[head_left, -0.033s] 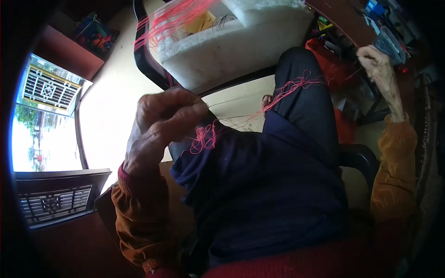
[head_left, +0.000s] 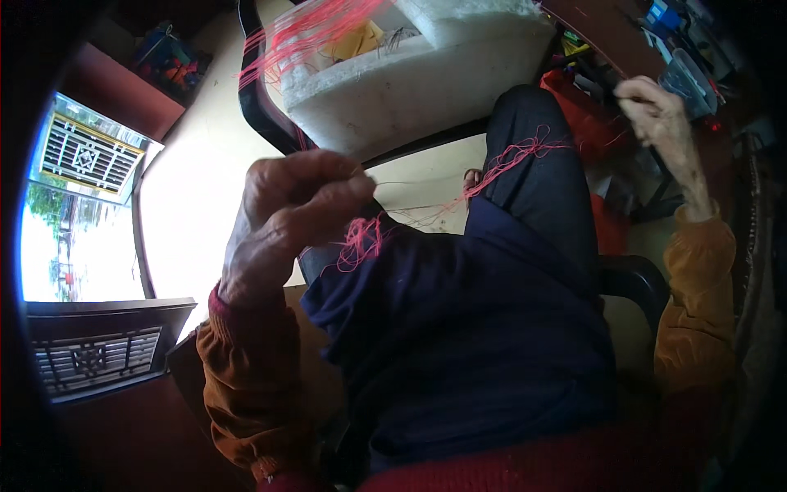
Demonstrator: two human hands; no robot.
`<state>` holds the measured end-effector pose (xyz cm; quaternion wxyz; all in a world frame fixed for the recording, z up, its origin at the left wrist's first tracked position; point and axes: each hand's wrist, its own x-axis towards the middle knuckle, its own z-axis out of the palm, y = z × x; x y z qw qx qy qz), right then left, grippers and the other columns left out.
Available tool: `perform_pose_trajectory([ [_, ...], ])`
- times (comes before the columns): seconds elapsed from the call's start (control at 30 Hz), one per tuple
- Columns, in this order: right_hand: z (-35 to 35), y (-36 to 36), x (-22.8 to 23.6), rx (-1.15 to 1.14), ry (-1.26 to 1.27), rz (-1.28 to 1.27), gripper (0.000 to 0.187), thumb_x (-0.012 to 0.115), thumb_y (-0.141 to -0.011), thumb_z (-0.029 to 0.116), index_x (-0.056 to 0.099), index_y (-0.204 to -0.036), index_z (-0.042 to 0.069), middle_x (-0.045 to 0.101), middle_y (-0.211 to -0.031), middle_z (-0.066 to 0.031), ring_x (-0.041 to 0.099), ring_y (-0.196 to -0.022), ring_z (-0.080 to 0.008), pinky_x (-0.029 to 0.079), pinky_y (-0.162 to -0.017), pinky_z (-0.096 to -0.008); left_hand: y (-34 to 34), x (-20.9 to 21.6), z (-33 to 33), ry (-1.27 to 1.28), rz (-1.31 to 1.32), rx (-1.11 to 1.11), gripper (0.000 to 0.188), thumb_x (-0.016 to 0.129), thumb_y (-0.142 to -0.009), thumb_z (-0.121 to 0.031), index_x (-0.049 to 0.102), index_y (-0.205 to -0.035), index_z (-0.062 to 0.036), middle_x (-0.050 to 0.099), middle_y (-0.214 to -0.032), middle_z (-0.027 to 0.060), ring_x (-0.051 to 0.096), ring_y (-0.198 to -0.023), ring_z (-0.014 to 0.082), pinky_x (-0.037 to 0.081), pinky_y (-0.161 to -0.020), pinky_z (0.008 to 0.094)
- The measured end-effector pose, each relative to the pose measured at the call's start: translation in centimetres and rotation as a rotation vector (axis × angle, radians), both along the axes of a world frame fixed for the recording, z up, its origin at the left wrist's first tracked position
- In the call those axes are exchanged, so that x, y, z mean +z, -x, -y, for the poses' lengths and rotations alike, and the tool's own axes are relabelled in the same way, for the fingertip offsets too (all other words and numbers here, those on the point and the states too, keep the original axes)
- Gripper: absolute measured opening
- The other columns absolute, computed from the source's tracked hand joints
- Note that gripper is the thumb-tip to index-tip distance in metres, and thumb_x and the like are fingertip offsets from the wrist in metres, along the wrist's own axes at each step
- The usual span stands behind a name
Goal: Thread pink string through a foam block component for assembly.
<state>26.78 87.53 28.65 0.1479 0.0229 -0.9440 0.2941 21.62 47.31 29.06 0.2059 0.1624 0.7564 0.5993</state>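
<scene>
Thread (head_left: 358, 248) question: where's all the pink stuff sitting?

Mostly on the lap. There's one loose tangle on the left thigh and another bunch across the right knee of the dark trousers (head_left: 541, 193), with strands running between the two along the right thigh's inner edge.

ok, and the hands?

Left hand (head_left: 303, 201) is up over the left-thigh tangle, thumb and fingers pressed together. A thin strand (head_left: 393, 183) sticks out of the tips toward the right, so it's pinching that. Right hand (head_left: 662, 121) is well apart from it, out past the right knee, fingers curled in. Pretty blurry, so can't tell if they've got hold of anything.

What else is around?

White foam box (head_left: 426, 107) just past the knees, more pink strands (head_left: 307, 37) draped over its far left corner. Red bag (head_left: 584, 119) beside the right knee, clear plastic tub (head_left: 689, 84) near the right hand.
</scene>
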Motion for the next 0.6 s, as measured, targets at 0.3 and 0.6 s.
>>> perform_pose_trajectory([
  [0.3,19.2,1.3,1.7,0.621,0.889,0.463,0.020,0.060,-0.083,0.008,0.060,-0.098,-0.005,0.056,-0.062,-0.0046,0.050,-0.047,-0.0054,0.045,-0.041,-0.0183,-0.1,1.0,-0.9,-0.219,-0.031,-0.100,0.016,0.062,-0.082,-0.014,0.063,-0.081,0.0016,0.048,-0.058,-0.0036,0.039,-0.049,0.0028,0.028,-0.045,0.0188],
  [0.6,9.8,0.3,2.1,0.296,0.772,0.240,0.012,0.057,-0.085,0.007,0.060,-0.080,-0.004,0.045,-0.054,0.0007,0.037,-0.040,-0.0025,0.034,-0.034,-0.0182,0.7,-0.6,3.8,-0.014,0.020,-0.198,0.016,0.063,-0.082,-0.014,0.064,-0.087,0.0015,0.054,-0.062,-0.0013,0.048,-0.054,0.0044,0.036,-0.049,0.0186],
])
